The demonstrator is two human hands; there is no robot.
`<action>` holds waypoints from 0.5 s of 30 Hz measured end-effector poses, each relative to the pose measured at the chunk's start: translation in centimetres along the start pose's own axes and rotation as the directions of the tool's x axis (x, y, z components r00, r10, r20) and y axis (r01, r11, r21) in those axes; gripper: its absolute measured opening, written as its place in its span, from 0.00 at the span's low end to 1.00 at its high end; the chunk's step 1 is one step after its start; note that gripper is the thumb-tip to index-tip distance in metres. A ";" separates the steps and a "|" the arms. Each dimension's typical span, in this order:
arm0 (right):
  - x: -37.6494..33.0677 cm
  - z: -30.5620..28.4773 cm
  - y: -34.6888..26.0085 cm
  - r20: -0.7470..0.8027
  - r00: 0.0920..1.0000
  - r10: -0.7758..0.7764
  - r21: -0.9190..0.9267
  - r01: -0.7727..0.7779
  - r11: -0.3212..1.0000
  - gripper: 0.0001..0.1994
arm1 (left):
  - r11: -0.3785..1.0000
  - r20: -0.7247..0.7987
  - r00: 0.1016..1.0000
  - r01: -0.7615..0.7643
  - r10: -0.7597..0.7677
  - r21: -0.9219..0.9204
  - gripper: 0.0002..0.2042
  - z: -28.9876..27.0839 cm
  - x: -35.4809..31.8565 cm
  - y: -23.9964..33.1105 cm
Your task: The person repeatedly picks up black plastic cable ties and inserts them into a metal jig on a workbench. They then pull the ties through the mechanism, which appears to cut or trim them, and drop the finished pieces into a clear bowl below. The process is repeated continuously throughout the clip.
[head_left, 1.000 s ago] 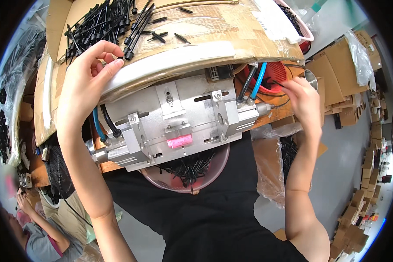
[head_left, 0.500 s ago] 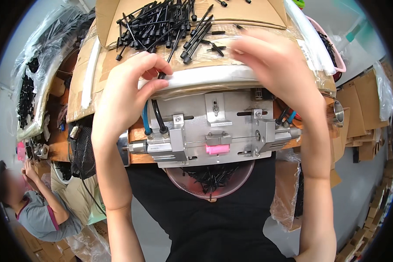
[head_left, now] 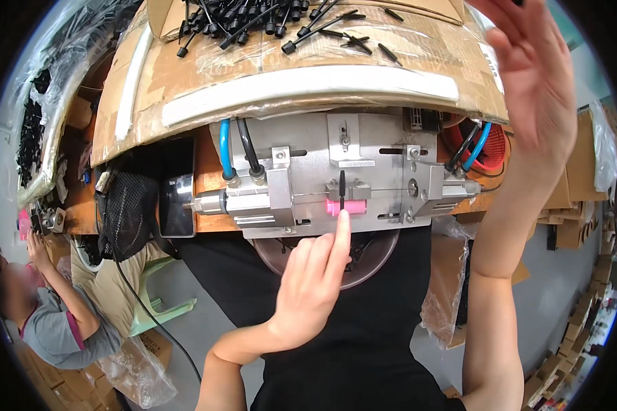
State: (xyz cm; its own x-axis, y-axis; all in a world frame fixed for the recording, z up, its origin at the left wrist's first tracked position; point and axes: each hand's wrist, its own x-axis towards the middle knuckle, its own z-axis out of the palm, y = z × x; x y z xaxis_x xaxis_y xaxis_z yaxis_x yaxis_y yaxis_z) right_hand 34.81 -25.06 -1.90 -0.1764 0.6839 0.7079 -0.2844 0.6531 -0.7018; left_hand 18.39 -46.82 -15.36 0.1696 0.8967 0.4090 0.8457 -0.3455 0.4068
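My left hand (head_left: 312, 288) is in front of the metal fixture (head_left: 308, 147), its index finger stretched out and the other fingers curled. At that fingertip a thin black plastic rod (head_left: 342, 186) stands across the pink block (head_left: 353, 206) and the small grey clamp (head_left: 358, 190) behind it. The rod's near end is hidden by the finger, and my thumb does not show. My right hand (head_left: 538, 89) is raised at the upper right, fingers apart and partly cut off by the picture's top edge. I see nothing held in it.
Black capped rods (head_left: 243, 20) and several short black pins (head_left: 356, 43) lie on the cardboard (head_left: 206, 65) behind the fixture. A bowl of black parts (head_left: 271, 255) sits below it. Blue hoses (head_left: 225, 147) run to the cylinders. At far left another person (head_left: 68, 329) works.
My left hand has come down from the cardboard to the fixture, where a black rod now stands at the pink block. My right hand has moved up and right, away from the pins.
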 end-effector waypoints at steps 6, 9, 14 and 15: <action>-4.3 -4.5 -4.4 0.058 0.983 0.172 0.093 -0.177 0.980 0.17 | 0.992 0.076 0.997 -0.019 0.009 0.126 0.33 2.2 0.5 0.4; -7.4 -4.9 -6.1 0.087 0.990 0.114 -0.130 -0.102 0.986 0.18 | 0.993 0.090 0.995 -0.040 0.030 0.110 0.34 2.2 1.0 0.3; -14.7 0.3 -4.2 -0.036 0.998 0.054 -0.345 -0.063 0.936 0.13 | 0.997 0.161 0.985 0.072 -0.068 -0.020 0.36 1.6 0.7 0.4; -16.9 0.7 -3.0 0.027 0.997 0.074 -0.419 -0.056 0.906 0.17 | 0.995 0.161 0.983 0.096 -0.092 -0.020 0.36 1.0 0.6 0.2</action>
State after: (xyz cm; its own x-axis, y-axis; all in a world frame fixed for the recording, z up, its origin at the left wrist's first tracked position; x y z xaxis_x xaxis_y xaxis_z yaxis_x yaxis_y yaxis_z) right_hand 37.96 -38.79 -11.72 -0.2220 0.7215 0.6558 0.1466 0.6896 -0.7092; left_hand 19.13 -46.04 -15.82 0.1704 0.9575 0.2328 0.8477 -0.2629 0.4608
